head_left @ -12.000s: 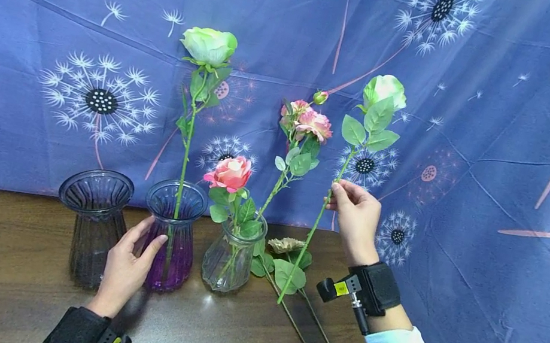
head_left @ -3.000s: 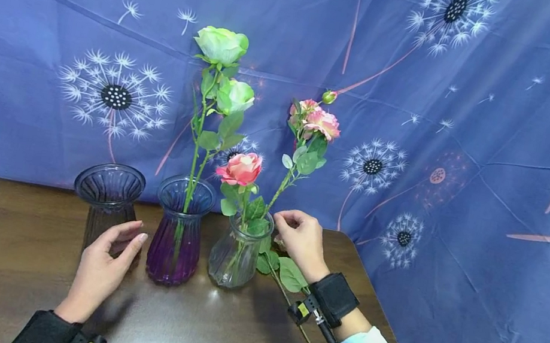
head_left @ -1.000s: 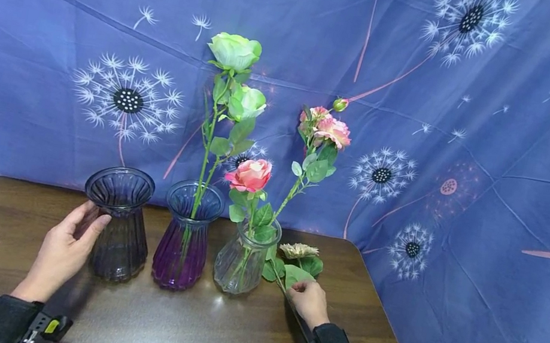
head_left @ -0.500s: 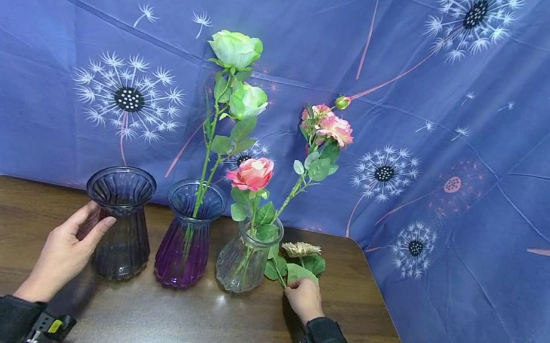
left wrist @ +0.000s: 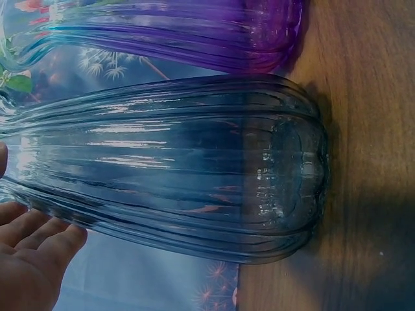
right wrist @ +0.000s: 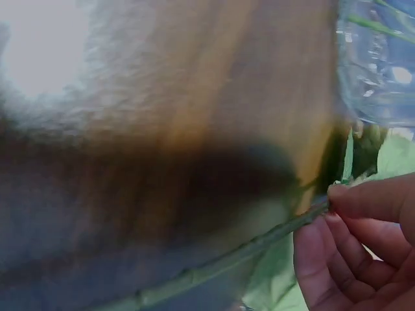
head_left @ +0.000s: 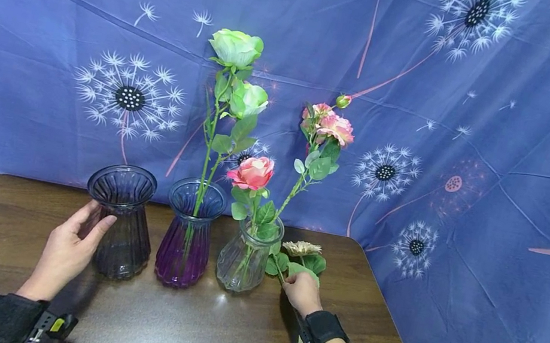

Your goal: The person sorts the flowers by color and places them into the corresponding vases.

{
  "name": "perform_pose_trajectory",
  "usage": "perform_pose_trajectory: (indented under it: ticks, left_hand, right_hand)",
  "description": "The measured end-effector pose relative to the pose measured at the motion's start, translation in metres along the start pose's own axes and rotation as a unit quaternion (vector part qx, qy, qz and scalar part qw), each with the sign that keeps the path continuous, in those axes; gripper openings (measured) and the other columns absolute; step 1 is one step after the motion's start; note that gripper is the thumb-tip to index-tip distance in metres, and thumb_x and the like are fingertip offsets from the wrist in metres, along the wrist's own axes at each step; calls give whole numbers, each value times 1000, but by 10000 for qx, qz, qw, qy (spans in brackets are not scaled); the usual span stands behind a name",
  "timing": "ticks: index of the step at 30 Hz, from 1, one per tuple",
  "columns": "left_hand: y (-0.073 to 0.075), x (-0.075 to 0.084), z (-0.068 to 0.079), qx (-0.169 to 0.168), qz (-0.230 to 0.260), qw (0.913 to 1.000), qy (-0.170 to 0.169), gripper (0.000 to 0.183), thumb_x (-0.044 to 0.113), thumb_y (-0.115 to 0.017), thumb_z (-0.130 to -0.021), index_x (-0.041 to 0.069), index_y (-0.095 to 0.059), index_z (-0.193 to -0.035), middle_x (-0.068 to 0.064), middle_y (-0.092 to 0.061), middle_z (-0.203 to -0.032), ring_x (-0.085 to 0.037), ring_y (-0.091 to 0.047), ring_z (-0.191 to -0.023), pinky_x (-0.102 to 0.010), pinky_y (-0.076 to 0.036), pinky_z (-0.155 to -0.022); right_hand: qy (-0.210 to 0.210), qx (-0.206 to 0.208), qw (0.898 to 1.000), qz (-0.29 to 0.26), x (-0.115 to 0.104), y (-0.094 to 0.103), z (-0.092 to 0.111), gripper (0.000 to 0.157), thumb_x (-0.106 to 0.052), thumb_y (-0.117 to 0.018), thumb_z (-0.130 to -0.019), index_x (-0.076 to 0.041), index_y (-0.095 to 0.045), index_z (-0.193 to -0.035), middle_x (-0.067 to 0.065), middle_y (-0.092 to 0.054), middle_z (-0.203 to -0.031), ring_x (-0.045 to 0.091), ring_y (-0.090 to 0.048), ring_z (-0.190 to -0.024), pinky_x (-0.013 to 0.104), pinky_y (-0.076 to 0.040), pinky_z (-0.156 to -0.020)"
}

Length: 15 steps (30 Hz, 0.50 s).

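Observation:
My left hand (head_left: pixel 67 252) holds the neck of a dark grey glass vase (head_left: pixel 123 243), thumb in front and fingers round its left side. The left wrist view shows fingertips (left wrist: pixel 68 236) against the ribbed glass. With thumb and fingers my right hand (head_left: pixel 303 294) pinches a green flower stem (right wrist: pixel 220 264) low over the table. Just beyond that hand lie a beige flower (head_left: pixel 301 249) and broad green leaves (head_left: pixel 313 263). Two pale green roses (head_left: pixel 235 48) stand in the purple glass vase (head_left: pixel 182 259).
A clear glass vase (head_left: pixel 239 269), left of my right hand, holds a pink rose (head_left: pixel 253 173) and a taller stem of pink blooms (head_left: pixel 335 128). The wooden table (head_left: pixel 182 332) ends at a blue printed cloth (head_left: pixel 52 67) behind and to the right.
The second green rose went from my right hand into the purple vase. My left hand moved leftward from that vase to the grey one; my right hand came down to the lying stem.

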<state>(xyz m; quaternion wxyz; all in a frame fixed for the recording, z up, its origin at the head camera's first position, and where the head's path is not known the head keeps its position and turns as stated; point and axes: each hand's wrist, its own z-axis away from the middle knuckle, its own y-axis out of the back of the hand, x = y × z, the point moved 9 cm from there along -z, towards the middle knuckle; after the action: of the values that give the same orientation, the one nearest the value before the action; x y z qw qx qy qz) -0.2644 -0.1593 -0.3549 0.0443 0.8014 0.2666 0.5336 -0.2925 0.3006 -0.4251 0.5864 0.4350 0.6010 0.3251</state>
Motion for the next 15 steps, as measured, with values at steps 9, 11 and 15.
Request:
perform_pose_trajectory:
  ticks: [9,11,15]
  left_hand:
    - [0,-4,0,-37,-163,9996,208,53,29,-57,-94,6,-44,-139,-26,-51,-131,15,-47,-110,11,-30,-77]
    - [0,-4,0,-33,-148,9996,224,53,29,-57,-94,6,-44,-139,-26,-51,-132,17,-45,-108,11,-30,-77]
    - [-1,-4,0,-49,-209,9994,256,52,29,-57,-94,6,-44,-139,-26,-51,-132,0,-51,-116,11,-29,-77]
  right_hand:
    - [-416,213,9976,-512,2,30,2,11,-10,-68,-80,-3,-74,-86,12,-72,-88,27,-65,-83,33,-52,-66]
    - [-457,315,9968,-574,3,38,2,13,-10,-67,-81,-2,-74,-89,14,-72,-91,31,-65,-88,35,-53,-69]
    - [-547,580,9944,-691,8,57,1,14,-10,-67,-82,-2,-74,-91,15,-72,-91,30,-65,-88,35,-52,-69]
